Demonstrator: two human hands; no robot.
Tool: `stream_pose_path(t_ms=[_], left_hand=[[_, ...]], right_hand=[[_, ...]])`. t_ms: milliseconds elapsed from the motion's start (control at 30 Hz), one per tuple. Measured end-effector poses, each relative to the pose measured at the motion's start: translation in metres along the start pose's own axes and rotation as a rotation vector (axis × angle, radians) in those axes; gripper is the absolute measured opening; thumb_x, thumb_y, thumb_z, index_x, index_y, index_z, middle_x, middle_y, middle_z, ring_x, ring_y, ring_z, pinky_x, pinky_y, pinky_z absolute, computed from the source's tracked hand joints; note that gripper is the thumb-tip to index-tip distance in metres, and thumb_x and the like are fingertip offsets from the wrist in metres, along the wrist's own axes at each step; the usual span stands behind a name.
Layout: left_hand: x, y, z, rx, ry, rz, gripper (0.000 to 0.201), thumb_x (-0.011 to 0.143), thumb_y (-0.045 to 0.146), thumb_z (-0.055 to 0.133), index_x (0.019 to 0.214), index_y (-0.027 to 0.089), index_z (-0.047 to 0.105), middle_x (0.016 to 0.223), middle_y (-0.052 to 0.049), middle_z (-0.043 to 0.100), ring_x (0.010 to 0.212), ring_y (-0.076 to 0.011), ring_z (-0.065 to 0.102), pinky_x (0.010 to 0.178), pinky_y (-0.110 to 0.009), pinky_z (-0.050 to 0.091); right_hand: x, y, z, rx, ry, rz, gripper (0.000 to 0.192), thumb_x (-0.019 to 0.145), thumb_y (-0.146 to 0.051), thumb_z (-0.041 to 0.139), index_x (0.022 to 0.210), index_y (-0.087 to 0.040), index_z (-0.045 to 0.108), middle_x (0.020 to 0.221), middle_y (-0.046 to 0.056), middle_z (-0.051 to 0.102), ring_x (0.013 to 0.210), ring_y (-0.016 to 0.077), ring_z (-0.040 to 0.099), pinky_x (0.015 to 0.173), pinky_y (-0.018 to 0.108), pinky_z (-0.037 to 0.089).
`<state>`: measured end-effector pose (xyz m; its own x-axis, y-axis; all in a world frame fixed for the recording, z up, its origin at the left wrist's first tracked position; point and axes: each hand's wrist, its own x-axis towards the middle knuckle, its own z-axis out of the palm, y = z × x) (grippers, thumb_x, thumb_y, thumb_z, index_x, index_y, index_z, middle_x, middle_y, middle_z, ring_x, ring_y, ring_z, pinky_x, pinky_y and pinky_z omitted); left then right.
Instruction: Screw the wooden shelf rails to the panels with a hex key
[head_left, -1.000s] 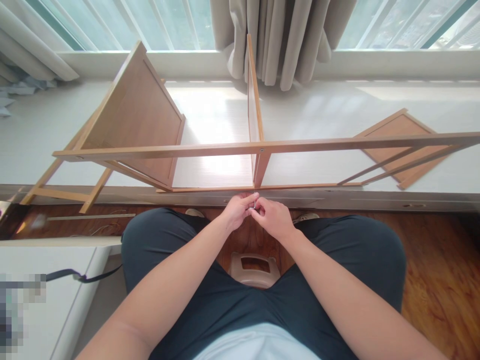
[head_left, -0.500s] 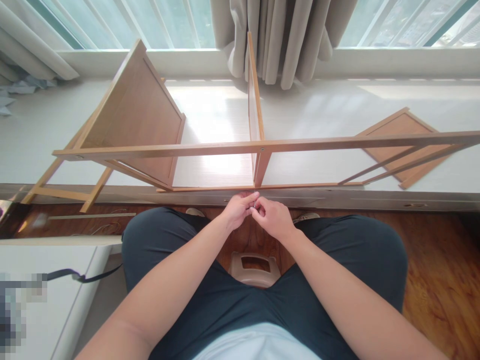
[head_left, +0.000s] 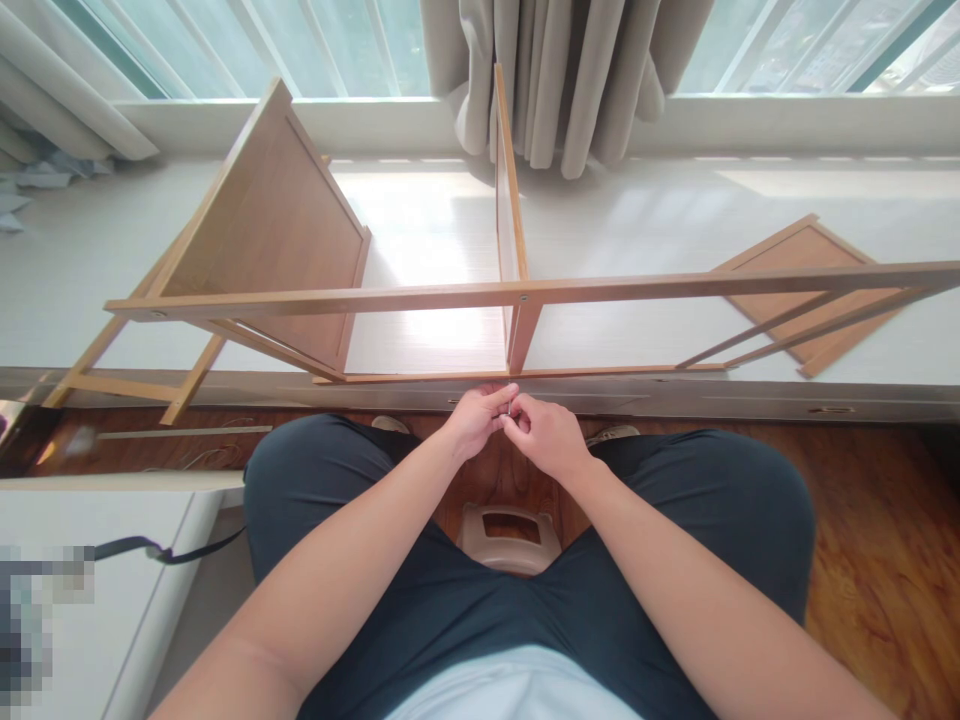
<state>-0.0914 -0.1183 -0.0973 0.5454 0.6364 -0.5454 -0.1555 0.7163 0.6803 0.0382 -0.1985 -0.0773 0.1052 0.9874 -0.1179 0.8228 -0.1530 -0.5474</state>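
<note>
A small metal tool (head_left: 510,408), thin and silvery, most of it hidden, sits pinched between the fingertips of the left hand (head_left: 474,420) and the right hand (head_left: 546,436), just below the near bottom rail of the wooden shelf frame (head_left: 517,294). The frame is light wood and lies on its side along the white window ledge, its upright middle panel directly above the tool and a tilted panel at its left end.
</note>
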Motion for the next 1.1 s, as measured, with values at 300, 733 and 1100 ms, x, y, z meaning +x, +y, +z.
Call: stream_pose_path(t_ms=[300,733,1100], left_hand=[[0.0031,-0.0033,-0.0036,-0.002,0.042,-0.001,0.045,0.063,0.043,0.099,0.077,0.012,0.068,0.071,-0.004,0.068,0.066,-0.0129,0.063,0.064,-0.026,0.047],[0.0032,-0.0031,-0.0033,0.013,0.038,0.006,0.045,0.064,0.044,0.098,0.076,0.012,0.068,0.07,-0.004,0.067,0.065,-0.013,0.063,0.062,-0.026,0.046],[0.0031,-0.0029,-0.003,0.001,0.04,0.008,0.046,0.061,0.044,0.099,0.076,0.013,0.068,0.072,-0.004,0.068,0.068,-0.0137,0.063,0.067,-0.027,0.048]], right_hand=[[0.0005,-0.0013,-0.0009,-0.017,-0.017,0.015,0.011,0.093,-0.03,0.06,0.093,-0.025,0.069,0.076,0.001,0.073,0.07,0.0192,0.065,0.065,0.029,0.033],[0.0002,-0.0001,-0.0004,-0.016,-0.007,0.014,0.011,0.093,-0.032,0.061,0.095,-0.025,0.069,0.076,0.0,0.074,0.07,0.0195,0.065,0.065,0.029,0.033],[-0.0001,-0.0011,-0.0013,-0.022,-0.015,0.021,0.011,0.092,-0.029,0.059,0.094,-0.025,0.069,0.076,0.0,0.073,0.071,0.0198,0.065,0.065,0.03,0.034]])
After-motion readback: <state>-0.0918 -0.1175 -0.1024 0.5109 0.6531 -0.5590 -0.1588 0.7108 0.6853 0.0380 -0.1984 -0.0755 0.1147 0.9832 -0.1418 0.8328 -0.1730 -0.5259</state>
